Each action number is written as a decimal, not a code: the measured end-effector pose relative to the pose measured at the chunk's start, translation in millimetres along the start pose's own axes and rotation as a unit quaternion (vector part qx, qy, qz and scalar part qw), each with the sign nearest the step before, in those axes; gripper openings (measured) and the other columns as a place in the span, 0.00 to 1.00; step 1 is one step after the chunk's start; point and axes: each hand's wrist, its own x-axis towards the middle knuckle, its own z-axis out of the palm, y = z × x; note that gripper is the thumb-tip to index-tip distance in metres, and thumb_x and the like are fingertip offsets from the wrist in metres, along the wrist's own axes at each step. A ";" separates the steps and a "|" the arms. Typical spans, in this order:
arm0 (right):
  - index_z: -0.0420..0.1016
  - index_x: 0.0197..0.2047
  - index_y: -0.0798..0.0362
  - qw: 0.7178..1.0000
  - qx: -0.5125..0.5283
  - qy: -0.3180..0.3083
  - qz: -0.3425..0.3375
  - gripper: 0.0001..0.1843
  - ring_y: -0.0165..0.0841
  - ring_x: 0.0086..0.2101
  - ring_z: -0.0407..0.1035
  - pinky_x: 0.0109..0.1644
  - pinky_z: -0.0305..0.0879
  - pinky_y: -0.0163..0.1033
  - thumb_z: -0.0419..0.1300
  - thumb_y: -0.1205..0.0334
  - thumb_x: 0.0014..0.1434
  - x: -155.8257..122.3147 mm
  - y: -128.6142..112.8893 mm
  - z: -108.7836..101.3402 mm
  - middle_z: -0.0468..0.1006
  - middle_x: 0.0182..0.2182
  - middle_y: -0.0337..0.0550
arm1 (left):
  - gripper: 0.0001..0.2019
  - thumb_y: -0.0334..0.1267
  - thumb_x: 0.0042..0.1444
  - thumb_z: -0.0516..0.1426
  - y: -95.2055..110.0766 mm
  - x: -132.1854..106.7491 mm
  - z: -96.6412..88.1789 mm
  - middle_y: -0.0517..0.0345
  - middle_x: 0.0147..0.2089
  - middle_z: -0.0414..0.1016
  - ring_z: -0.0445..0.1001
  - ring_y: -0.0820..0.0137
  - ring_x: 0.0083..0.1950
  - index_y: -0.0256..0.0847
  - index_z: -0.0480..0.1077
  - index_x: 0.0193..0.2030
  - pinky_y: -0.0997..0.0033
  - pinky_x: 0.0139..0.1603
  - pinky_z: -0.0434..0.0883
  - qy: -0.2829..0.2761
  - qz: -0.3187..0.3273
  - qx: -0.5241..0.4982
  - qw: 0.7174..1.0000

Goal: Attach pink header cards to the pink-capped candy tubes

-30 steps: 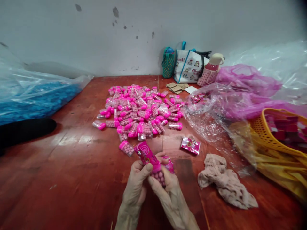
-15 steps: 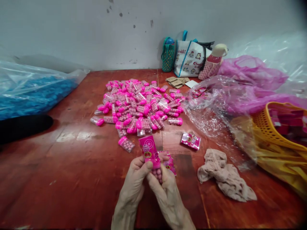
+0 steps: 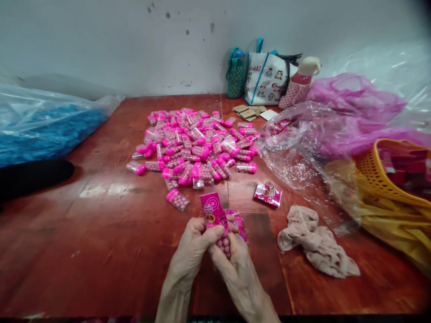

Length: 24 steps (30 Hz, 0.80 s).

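Observation:
My left hand [image 3: 190, 251] is closed, its thumb pressing on the lower end of a flat pink printed sleeve [image 3: 211, 207]. Below that sleeve, my right hand [image 3: 238, 265] grips a clear tube of pink candy balls [image 3: 223, 245], whose top end the sleeve covers. The two hands touch, and fingers hide part of the tube. More pink printed sleeves [image 3: 239, 225] lie on the table just behind my right hand. Beyond my hands lies one loose candy tube [image 3: 178, 200], then a heap of pink-capped candy tubes [image 3: 188, 143].
A folded pink packet [image 3: 268, 194] and a beige cloth [image 3: 316, 242] lie on the right. Further right are crumpled plastic bags [image 3: 303, 148] and a yellow basket [image 3: 367, 168]. A bag of blue pieces [image 3: 50, 130] stands left; a tote [image 3: 266, 78] and bottles line the wall.
Both hands, with the sleeve and tube, have shifted slightly to the right. My left thumb has moved across the sleeve's lower end. The camera view has shifted slightly.

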 end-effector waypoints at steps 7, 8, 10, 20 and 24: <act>0.60 0.24 0.53 0.974 0.135 -0.162 0.084 0.16 0.21 0.15 0.49 0.18 0.46 0.29 0.55 0.52 0.57 -5.4 -8.9 -11.4 0.57 0.15 0.30 | 0.04 0.34 0.38 0.61 10.9 -10.2 10.4 0.48 0.32 0.79 0.73 0.55 0.40 0.37 0.77 0.22 0.57 0.48 0.65 -0.029 0.062 0.036 0.997; 0.61 0.25 0.53 0.974 0.137 -0.162 0.086 0.16 0.22 0.15 0.49 0.18 0.46 0.29 0.56 0.52 0.56 -6.3 -10.8 -12.2 0.57 0.15 0.30 | 0.04 0.34 0.37 0.62 12.9 -11.2 12.0 0.48 0.33 0.79 0.72 0.52 0.45 0.37 0.77 0.22 0.55 0.51 0.63 -0.057 0.080 0.036 0.995; 0.64 0.28 0.54 0.980 0.128 -0.132 0.081 0.14 0.22 0.16 0.50 0.18 0.47 0.29 0.58 0.52 0.54 -7.2 -12.1 -11.0 0.57 0.15 0.30 | 0.07 0.37 0.38 0.62 14.7 -12.9 14.5 0.47 0.34 0.79 0.68 0.50 0.51 0.38 0.78 0.26 0.54 0.53 0.61 -0.099 0.097 0.021 0.990; 0.73 0.38 0.52 0.981 -0.162 0.076 -0.068 0.12 0.32 0.31 0.67 0.34 0.63 0.33 0.64 0.67 0.48 -5.5 -10.2 -21.0 0.74 0.32 0.39 | 0.07 0.37 0.49 0.59 -3.0 -10.7 1.1 0.50 0.32 0.77 0.73 0.65 0.34 0.36 0.75 0.33 0.67 0.38 0.68 0.037 0.011 -0.071 0.997; 0.73 0.39 0.50 0.956 -0.163 0.179 -0.163 0.06 0.30 0.33 0.68 0.36 0.64 0.31 0.59 0.64 0.55 -2.7 -16.7 -32.8 0.72 0.32 0.39 | 0.07 0.38 0.50 0.59 -9.7 -6.7 -2.5 0.55 0.27 0.75 0.70 0.72 0.29 0.35 0.74 0.32 0.73 0.34 0.67 0.037 0.013 -0.017 0.999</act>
